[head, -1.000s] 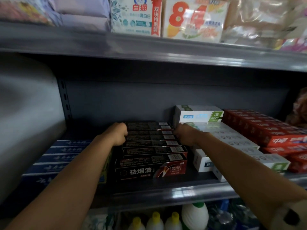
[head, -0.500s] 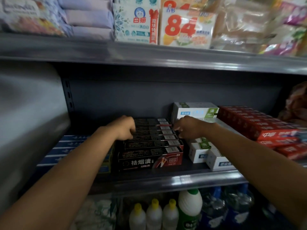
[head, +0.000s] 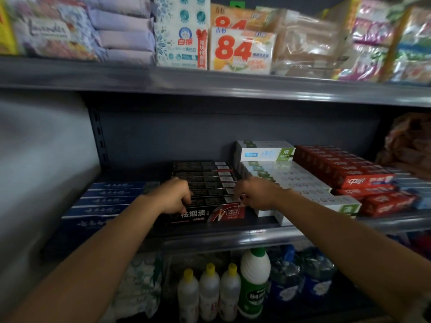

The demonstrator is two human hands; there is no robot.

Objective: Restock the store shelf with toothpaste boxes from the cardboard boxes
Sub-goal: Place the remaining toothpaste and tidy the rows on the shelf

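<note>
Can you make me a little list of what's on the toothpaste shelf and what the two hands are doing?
shelf: grey metal middle shelf
black toothpaste boxes: a row in the middle running front to back
left hand: fingers curled on the left end of the front black boxes
right hand: fingers pinching the right end of the same boxes
blue boxes: left of the black ones
white and green boxes: right of the black ones, stacked
red boxes: farthest right
below: white bottles with yellow caps

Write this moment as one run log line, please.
step: aligning black toothpaste boxes | left hand: gripping front box's left end | right hand: pinching right end | place: middle shelf
</note>
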